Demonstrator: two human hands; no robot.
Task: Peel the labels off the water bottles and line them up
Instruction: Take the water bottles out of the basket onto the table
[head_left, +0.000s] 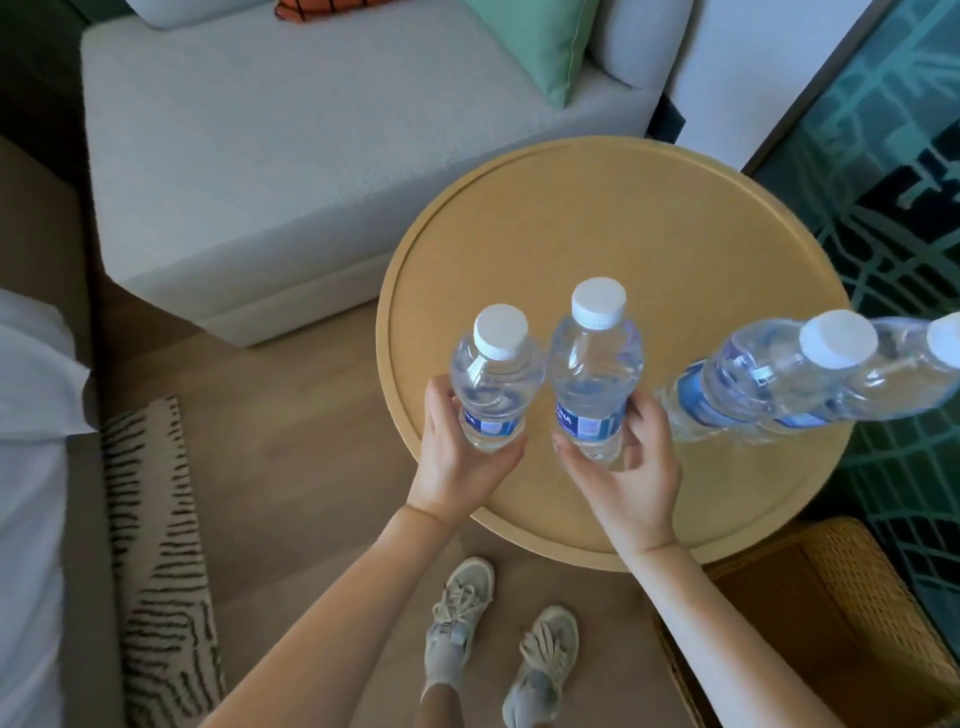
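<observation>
Water bottles gripped at table
Left bottle is grasped by left hand, neighbouring bottle by right hand.

Table, near half, left to right: leftmost bottle in left hand, second bottle in right hand, third bottle, rightmost bottle.

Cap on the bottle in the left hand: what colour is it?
The cap is plain white, clearest in the head view.

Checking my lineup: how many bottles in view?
4 bottles: one in the left hand, one in the right hand, two on the table at right; more may lie off-frame.
</observation>
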